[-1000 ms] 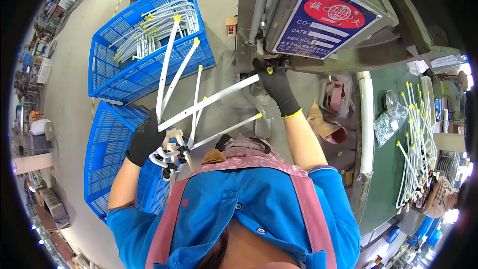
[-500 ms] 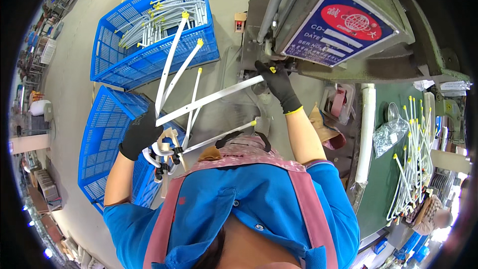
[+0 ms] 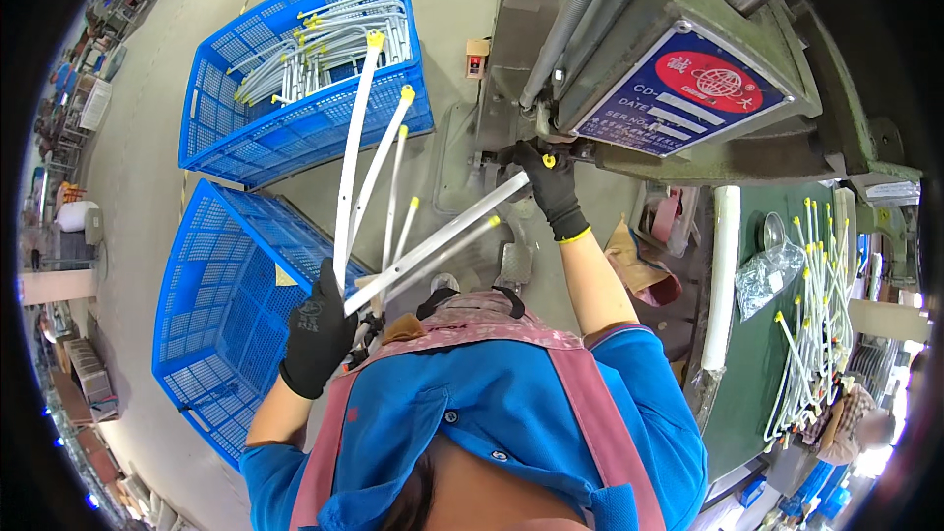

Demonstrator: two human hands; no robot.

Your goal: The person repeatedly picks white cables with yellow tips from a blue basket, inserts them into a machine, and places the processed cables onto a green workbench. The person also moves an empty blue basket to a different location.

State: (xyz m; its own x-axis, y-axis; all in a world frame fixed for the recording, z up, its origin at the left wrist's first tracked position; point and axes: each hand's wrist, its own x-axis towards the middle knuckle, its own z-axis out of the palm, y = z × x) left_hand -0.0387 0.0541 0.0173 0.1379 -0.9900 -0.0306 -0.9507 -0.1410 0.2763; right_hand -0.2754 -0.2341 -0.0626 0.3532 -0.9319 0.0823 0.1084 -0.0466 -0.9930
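White tubular frame [image 3: 433, 248], right hand [image 3: 555, 189] grasping far end, left hand [image 3: 320, 332] clenched on near end, blue crate [image 3: 202, 280] beside left grip.

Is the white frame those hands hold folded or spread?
Spread: the white frame fans out from the left hand, its yellow-tipped tubes apart, one reaching the right hand.

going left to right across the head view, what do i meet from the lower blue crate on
Lower blue plastic crate → black-gloved left hand → white metal tube spanning both hands → black-gloved right hand → long white cylinder → pile of yellow-tipped white tubes
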